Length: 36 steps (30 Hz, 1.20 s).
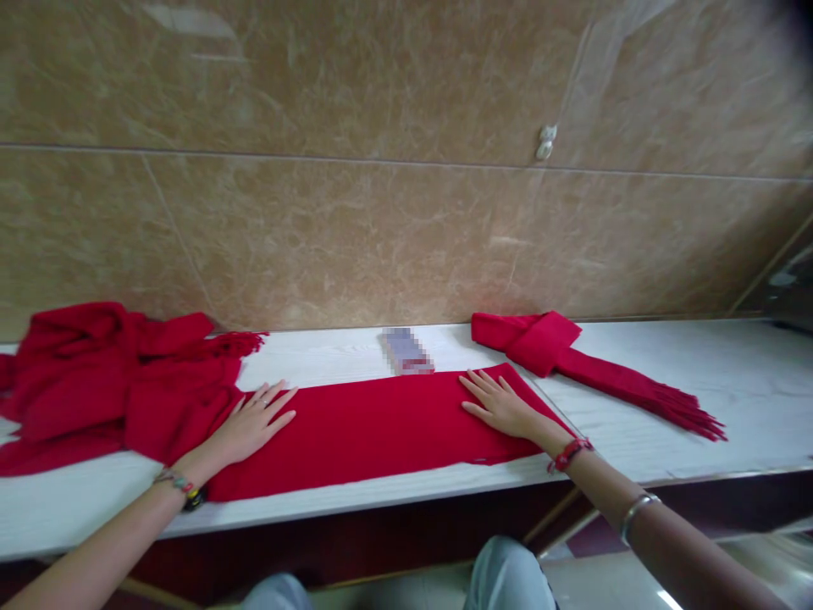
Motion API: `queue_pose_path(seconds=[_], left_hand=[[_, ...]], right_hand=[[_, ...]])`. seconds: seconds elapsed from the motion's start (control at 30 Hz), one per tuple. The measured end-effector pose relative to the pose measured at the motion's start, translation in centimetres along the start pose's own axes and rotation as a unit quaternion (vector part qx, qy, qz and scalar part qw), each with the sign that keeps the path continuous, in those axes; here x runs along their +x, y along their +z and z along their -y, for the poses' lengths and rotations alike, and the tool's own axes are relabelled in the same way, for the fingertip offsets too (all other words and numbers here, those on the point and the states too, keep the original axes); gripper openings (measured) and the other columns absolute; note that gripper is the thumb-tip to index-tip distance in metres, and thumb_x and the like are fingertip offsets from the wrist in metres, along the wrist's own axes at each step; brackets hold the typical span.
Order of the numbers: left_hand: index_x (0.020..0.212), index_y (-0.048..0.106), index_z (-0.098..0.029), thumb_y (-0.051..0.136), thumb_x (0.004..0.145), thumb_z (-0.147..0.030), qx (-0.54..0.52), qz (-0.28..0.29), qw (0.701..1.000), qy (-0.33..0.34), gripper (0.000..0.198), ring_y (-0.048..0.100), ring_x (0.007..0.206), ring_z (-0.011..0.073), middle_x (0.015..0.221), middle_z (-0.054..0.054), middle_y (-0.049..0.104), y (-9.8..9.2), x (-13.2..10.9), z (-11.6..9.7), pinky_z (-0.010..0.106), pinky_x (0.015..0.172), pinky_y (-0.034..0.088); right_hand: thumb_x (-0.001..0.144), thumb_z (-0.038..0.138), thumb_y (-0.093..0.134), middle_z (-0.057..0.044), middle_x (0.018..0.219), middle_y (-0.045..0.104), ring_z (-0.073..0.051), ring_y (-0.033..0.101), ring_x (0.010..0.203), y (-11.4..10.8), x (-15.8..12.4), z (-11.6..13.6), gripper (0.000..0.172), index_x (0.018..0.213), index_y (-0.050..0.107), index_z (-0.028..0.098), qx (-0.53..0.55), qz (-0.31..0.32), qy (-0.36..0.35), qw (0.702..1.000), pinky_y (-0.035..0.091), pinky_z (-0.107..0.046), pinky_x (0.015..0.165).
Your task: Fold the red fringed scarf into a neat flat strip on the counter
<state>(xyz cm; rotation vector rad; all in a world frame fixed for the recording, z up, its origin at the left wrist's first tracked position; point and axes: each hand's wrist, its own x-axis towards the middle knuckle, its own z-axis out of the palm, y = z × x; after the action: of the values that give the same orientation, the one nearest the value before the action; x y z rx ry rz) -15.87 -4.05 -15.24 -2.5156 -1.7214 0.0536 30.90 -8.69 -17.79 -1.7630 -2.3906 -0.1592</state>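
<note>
Nearest are two knees in pale blue-grey trousers (508, 578), below the front edge of a long white table with faint wood grain (730, 373). Two forearms reach over that edge. The left wrist wears a multicoloured beaded bracelet (181, 483); the right arm has a red braided bracelet (568, 454) and, higher up, a smooth silver bangle (637, 515).

Both hands lie palm down, fingers spread, gripping nothing: the left hand (254, 424), with one ring, near the left end of a flat red cloth strip (381, 432), and the right hand (505, 411) near its right end. This strip is matte and almost smooth, a long band along the table's front edge between the hands.

Red cloth lies in three masses altogether. To the left, a loose, rumpled red heap with a short fringe (76, 381) meets the strip's left end; whether the two are joined cannot be told. To the right, a narrow folded red scarf with a tasselled end (584, 368) lies crossed over itself, apart from the hand.

Just behind the strip is one small rectangular item, blurred by pixels (406, 350). Beyond rises a glossy brown marbled tile wall (356, 220), bearing one small white fixture (546, 142).
</note>
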Motion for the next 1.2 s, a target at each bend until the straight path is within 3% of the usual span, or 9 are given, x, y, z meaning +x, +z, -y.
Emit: queue_pose_path(seconds=[0.23,0.3,0.4,0.53,0.67,0.83,0.93,1.03,1.2], left_hand=[[0.137,0.028,-0.022,0.027,0.088,-0.042,0.014,0.013,1.000,0.013,0.054,0.011,0.133,0.0276,0.146,0.008,0.015,-0.4,1.0,0.3,0.047,0.103,0.017],[0.137,0.027,-0.021,0.029,0.087,-0.045,0.010,0.024,0.999,0.024,0.056,0.009,0.133,0.0283,0.146,0.009,0.012,-1.3,2.0,-1.1,0.046,0.103,0.017],[0.138,0.024,-0.024,0.028,0.088,-0.049,-0.025,-0.009,0.996,0.088,0.056,0.007,0.133,0.0270,0.147,0.008,0.008,-2.4,3.4,-4.5,0.045,0.104,0.016],[0.137,0.028,-0.026,0.027,0.090,-0.050,-0.058,-0.021,0.983,0.173,0.053,0.014,0.133,0.0221,0.146,0.006,0.015,-1.8,4.2,-7.6,0.040,0.105,0.016],[0.135,0.032,-0.027,0.027,0.091,-0.048,-0.073,-0.035,0.978,0.190,0.049,0.019,0.132,0.0194,0.144,0.005,0.023,-0.5,4.0,-7.4,0.038,0.106,0.016],[0.135,0.032,-0.025,0.028,0.091,-0.046,-0.067,-0.031,0.979,0.192,0.049,0.020,0.131,0.0201,0.143,0.006,0.024,-0.6,3.8,-7.2,0.038,0.105,0.018],[0.135,0.031,-0.024,0.027,0.091,-0.045,-0.064,-0.033,0.980,0.187,0.049,0.021,0.131,0.0203,0.143,0.007,0.025,-0.8,3.8,-7.5,0.038,0.104,0.019],[0.136,0.030,-0.024,0.026,0.091,-0.046,-0.066,-0.038,0.979,0.189,0.050,0.022,0.130,0.0211,0.143,0.008,0.025,-0.9,3.8,-7.7,0.039,0.104,0.020],[0.134,0.033,-0.026,0.027,0.091,-0.046,-0.073,-0.047,0.977,0.193,0.049,0.025,0.129,0.0212,0.142,0.008,0.027,-0.9,3.8,-7.6,0.040,0.104,0.020]], right_hand=[[0.086,0.056,0.027,-0.013,0.140,0.031,-0.031,0.021,0.130,-1.3,0.4,0.0,0.062,0.136,0.030,0.020,0.003,0.010,-0.005,1.000,0.023,-0.058,0.099],[0.087,0.056,0.027,-0.014,0.142,0.027,-0.031,0.018,0.131,-1.6,0.7,0.4,0.063,0.137,0.028,0.017,-0.001,-0.010,-0.004,1.000,0.023,-0.057,0.099],[0.087,0.056,0.025,-0.013,0.143,0.025,-0.029,0.017,0.131,-1.7,1.1,1.4,0.063,0.137,0.027,0.017,0.010,-0.004,-0.017,1.000,0.024,-0.054,0.100],[0.088,0.055,0.023,-0.012,0.142,0.027,-0.027,0.023,0.130,-1.0,1.1,1.8,0.061,0.137,0.029,0.018,0.013,0.023,-0.009,1.000,0.024,-0.053,0.100],[0.088,0.054,0.024,-0.011,0.141,0.028,-0.026,0.024,0.130,-0.4,0.8,0.9,0.060,0.136,0.029,0.020,0.014,0.015,-0.007,1.000,0.024,-0.052,0.101],[0.088,0.052,0.026,-0.010,0.141,0.029,-0.028,0.022,0.130,-0.4,0.8,0.4,0.058,0.137,0.028,0.020,0.019,0.024,-0.010,0.999,0.023,-0.054,0.100],[0.088,0.051,0.029,-0.012,0.142,0.028,-0.030,0.017,0.131,-1.5,1.2,2.3,0.058,0.136,0.030,0.018,0.027,-0.005,-0.008,1.000,0.020,-0.057,0.100],[0.089,0.049,0.027,-0.012,0.142,0.028,-0.026,0.017,0.132,-2.9,1.9,6.4,0.057,0.137,0.028,0.018,0.066,-0.048,-0.060,0.995,0.020,-0.051,0.103],[0.089,0.050,0.028,-0.009,0.141,0.030,-0.024,0.019,0.131,-2.8,2.8,12.0,0.057,0.137,0.028,0.020,0.083,0.000,-0.147,0.986,0.019,-0.049,0.104]])
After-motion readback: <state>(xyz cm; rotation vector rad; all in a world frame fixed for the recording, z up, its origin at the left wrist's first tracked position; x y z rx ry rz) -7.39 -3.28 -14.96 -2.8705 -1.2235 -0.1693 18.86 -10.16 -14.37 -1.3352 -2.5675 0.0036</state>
